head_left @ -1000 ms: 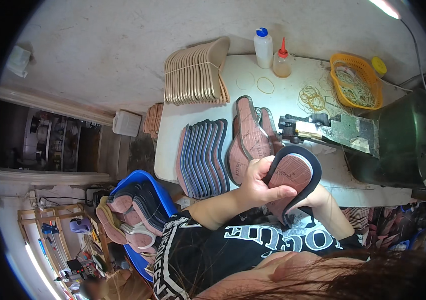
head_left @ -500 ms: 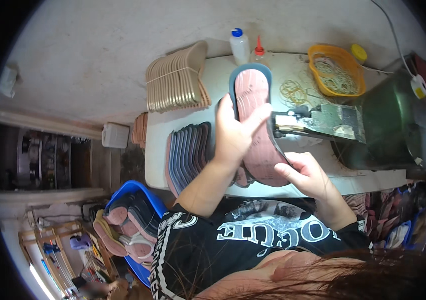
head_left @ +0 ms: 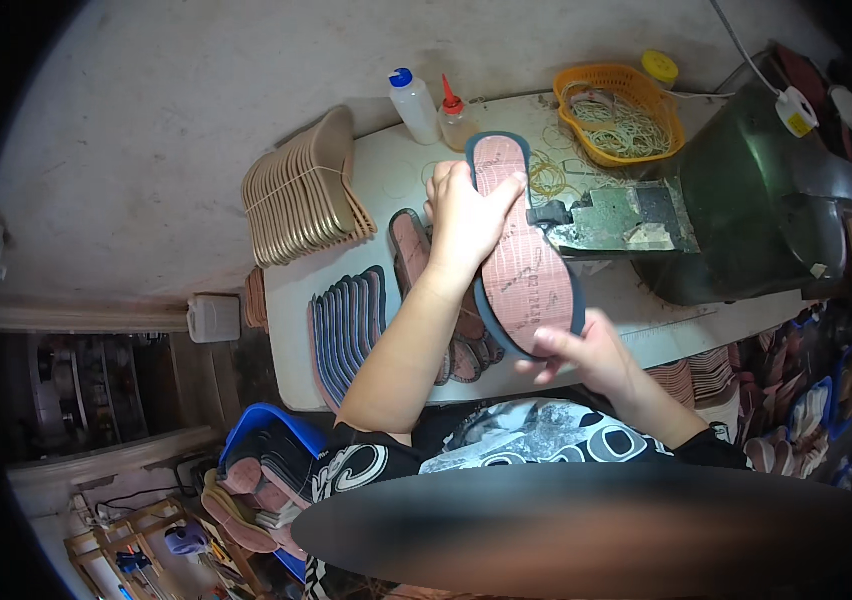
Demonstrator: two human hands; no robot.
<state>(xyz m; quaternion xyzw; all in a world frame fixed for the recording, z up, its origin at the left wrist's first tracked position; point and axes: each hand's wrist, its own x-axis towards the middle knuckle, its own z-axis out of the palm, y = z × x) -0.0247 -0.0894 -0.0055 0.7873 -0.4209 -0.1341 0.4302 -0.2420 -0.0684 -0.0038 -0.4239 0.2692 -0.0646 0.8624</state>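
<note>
A shoe insole [head_left: 531, 270], with a pink printed underside and a dark blue-grey rim, is held above the white table [head_left: 326, 240]. My left hand [head_left: 471, 215] is closed round its narrow far end, the thumb lying across the pink face. At the wide near end, my right hand [head_left: 591, 358] grips the edge, its thumb on top and some fingers underneath. Just beyond the insole's right edge is the arm of a green machine [head_left: 611, 220]. Beside my left forearm stands a row of dark insoles [head_left: 349, 330]. More pink-faced insoles [head_left: 409, 245] lie partly hidden behind that forearm.
A banded stack of beige insoles [head_left: 296, 195] stands at the back left. Along the back are a blue-capped bottle [head_left: 414, 108], a red-tipped bottle [head_left: 457, 125] and an orange basket [head_left: 621, 150] of rubber bands. A blue bin [head_left: 271, 425] of insoles is at lower left.
The insole has tilted to show its pink face and wide end more fully. My right hand has moved onto its near end. The view has shifted, revealing more insoles behind my left forearm.
</note>
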